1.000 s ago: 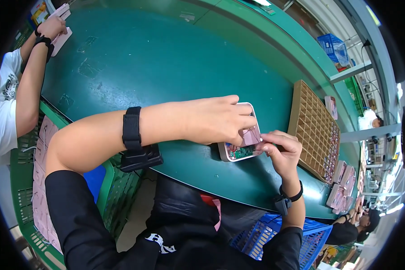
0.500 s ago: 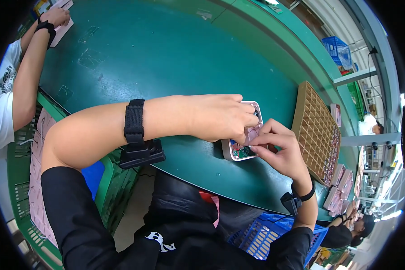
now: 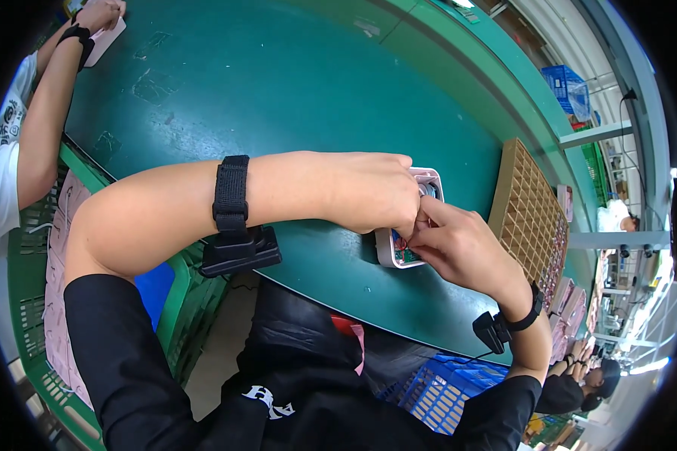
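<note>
Head view, left hand and right hand both pinching pink case (green table).

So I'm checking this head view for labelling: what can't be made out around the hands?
- White device casing: mostly covered by the left hand and right hand.
- Part pinched at the fingertips: too small, hidden by fingers.
- Tan grid tray: cell contents too small to tell.

Right hand seemingly closer to left hand
</note>
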`<state>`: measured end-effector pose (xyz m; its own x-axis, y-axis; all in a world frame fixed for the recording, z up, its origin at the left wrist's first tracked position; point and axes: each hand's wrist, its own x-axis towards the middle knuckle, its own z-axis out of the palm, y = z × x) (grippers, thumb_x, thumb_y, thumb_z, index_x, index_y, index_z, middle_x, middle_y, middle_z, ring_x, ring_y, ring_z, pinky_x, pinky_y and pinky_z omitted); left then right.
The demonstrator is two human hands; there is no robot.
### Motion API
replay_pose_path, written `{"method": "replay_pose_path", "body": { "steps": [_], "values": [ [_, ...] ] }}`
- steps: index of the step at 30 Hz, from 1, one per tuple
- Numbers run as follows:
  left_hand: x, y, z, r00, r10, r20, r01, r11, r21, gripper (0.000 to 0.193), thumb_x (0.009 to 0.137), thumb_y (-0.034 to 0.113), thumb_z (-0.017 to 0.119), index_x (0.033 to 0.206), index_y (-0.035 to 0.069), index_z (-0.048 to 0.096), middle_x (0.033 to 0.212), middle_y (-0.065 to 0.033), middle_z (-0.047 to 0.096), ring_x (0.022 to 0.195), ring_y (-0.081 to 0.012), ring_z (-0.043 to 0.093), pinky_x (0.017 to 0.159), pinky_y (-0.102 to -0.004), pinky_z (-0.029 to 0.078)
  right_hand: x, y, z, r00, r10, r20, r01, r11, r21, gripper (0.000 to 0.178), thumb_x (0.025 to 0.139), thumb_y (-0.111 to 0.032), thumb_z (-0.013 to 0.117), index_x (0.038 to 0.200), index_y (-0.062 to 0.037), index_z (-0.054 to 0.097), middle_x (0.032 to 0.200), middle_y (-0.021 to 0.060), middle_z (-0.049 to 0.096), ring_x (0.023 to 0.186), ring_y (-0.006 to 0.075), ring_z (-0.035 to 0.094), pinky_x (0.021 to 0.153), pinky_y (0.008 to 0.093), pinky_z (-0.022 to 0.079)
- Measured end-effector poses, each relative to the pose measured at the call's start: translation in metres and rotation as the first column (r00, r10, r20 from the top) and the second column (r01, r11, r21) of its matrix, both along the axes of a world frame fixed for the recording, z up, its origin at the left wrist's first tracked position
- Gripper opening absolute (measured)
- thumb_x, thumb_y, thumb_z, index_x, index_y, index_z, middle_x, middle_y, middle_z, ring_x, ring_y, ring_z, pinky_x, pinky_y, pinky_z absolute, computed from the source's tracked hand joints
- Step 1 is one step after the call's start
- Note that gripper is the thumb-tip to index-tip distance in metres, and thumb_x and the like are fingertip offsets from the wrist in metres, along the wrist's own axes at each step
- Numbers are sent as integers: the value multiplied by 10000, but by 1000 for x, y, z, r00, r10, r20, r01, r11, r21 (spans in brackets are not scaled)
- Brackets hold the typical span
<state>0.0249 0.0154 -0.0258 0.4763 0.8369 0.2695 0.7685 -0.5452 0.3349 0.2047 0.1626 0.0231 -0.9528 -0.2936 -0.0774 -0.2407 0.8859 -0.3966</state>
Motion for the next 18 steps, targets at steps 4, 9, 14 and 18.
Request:
{"method": "replay_pose_path", "body": {
  "steps": [4,9,14,18],
  "values": [
    [-1,2,-1,1000,4,-23,-4,1000,-17,77,815,154,706,808,121,775,755,-12,670,868,-209,660,793,-381,433,1,-2,-4,1000,0,-2,0,998,56,84,749,3,730,817,-15,683,935,108,597,806,298,665,632,431,542],
    [-1,3,-6,1000,-15,14,14,998,59,72,803,149,707,783,117,768,750,-17,668,861,-214,659,791,-385,434,10,-18,-12,996,-63,-62,77,963,260,94,694,18,695,778,-2,657,921,117,579,814,277,675,603,408,560],
    [-1,4,-7,998,-28,49,25,998,64,55,787,140,716,772,114,761,736,-25,668,847,-218,659,787,-385,435,12,-26,-17,987,-107,-121,139,945,295,237,577,73,682,800,-5,663,948,116,558,795,306,654,637,416,545],
    [-2,3,-10,998,-25,51,24,999,39,43,776,133,723,761,111,758,730,-35,672,854,-223,664,783,-386,437,11,-26,-14,994,-53,-92,79,949,306,220,596,63,686,805,-1,657,986,125,559,801,305,655,626,420,546]
  ]
}}
